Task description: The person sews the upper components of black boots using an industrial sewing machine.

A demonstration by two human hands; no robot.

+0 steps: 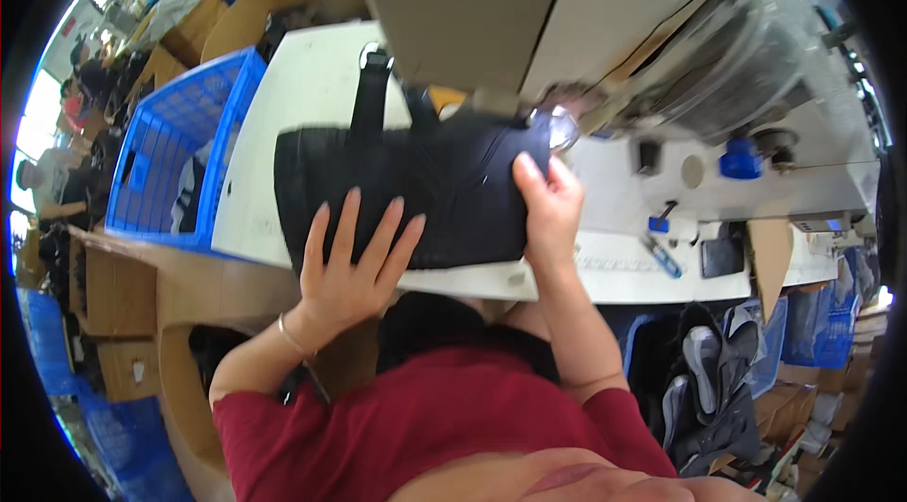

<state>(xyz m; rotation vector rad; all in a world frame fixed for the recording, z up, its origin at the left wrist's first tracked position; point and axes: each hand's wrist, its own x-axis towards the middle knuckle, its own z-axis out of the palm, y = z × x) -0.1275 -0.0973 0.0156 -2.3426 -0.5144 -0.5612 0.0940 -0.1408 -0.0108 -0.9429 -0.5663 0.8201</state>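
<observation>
A wide black fabric piece point(453, 209) lies across the white worktable in front of me, stitched lines showing on its face. From its far edge a black strap point(370, 101) sticks out, with a metal ring at the end. My left hand point(350, 280) rests flat on the piece's near left part, fingers spread. At the right edge, my right hand point(553, 214) grips the fabric, thumb on top; the fingers beneath are partly hidden. Just beyond that hand is a shiny, bright round part point(559, 129), too blurred to name.
A large beige machine body point(463, 11) stands over the table's far side. On the left is a blue plastic crate point(179, 153). A blue-handled tool point(664, 258) and a small dark pad point(723, 257) lie right. Dark padded pieces point(704, 379) fill a bin at lower right.
</observation>
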